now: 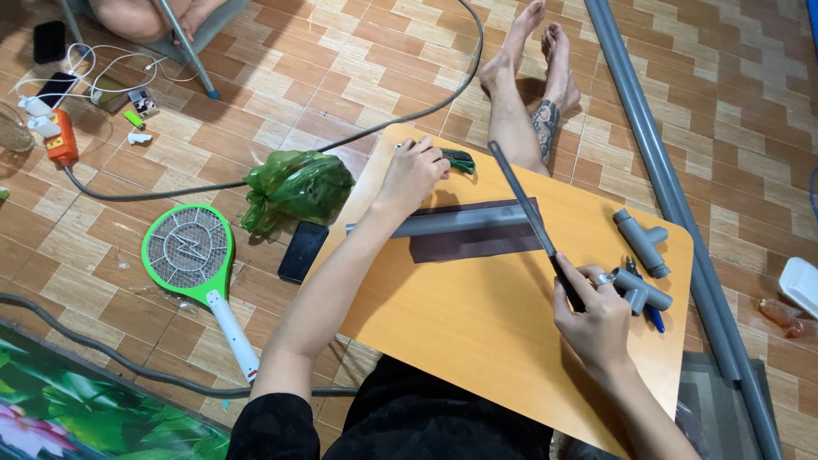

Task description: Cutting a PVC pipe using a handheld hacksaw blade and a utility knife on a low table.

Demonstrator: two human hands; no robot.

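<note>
Grey pipe [443, 223] under file [524, 204], green bag [298, 187] knotted

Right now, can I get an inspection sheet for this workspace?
Surface: orange lap table over a tiled floor.
Job's things: grey pipe lying on a dark sheet; long file angled across it.
Clutter: two grey pipe fittings, blue pen, green-handled cutter.
Grips: left hand pressing down by the pipe's far end; right hand closed on the file's handle.
Cables: grey cable curving across the floor; white charger leads.
Surroundings: green bag, phone, swatter racket, long pipes.
</note>
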